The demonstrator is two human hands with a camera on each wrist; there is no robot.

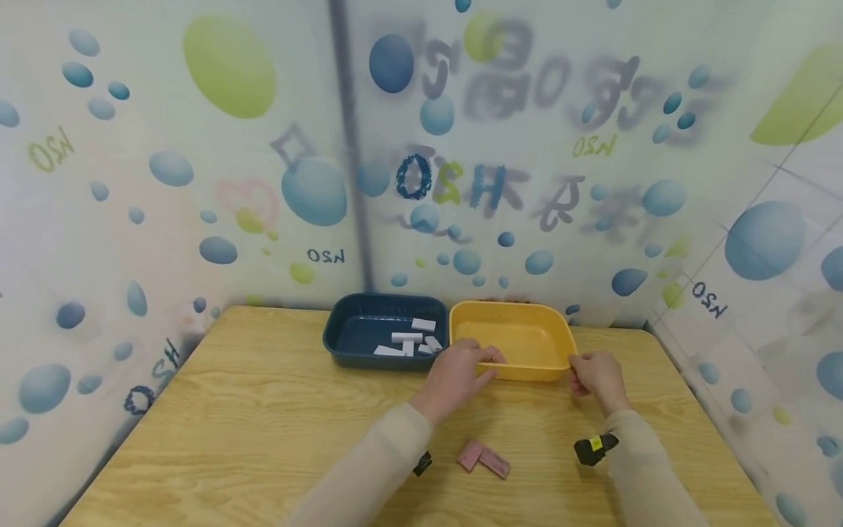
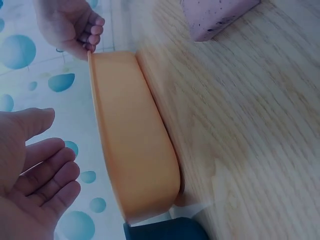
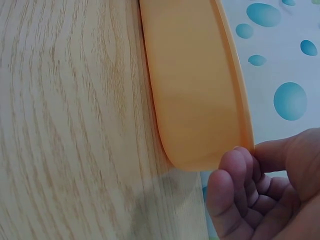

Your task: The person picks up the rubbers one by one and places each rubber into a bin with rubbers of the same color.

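My right hand [image 1: 601,375] pinches the rim of the yellow tray [image 1: 520,373] at its front right corner, thumb and curled fingers on the edge. My left hand [image 1: 454,373] reaches over the tray's front left rim. In the left wrist view its fingers [image 2: 50,175] are relaxed and apart from the thumb, with nothing between them. A pinkish patch shows in the tray beside those fingertips in the head view. Two pink blocks [image 1: 494,462] lie touching on the table in front of the tray; one speckled pink block [image 2: 215,17] appears in the left wrist view.
A dark blue tray [image 1: 356,361] stands just left of the yellow one, holding several white blocks [image 1: 407,337]. Both trays are at the back edge of the wooden table [image 1: 263,424]. A curtain [image 1: 263,219] with blue and green spots hangs behind and at the sides.
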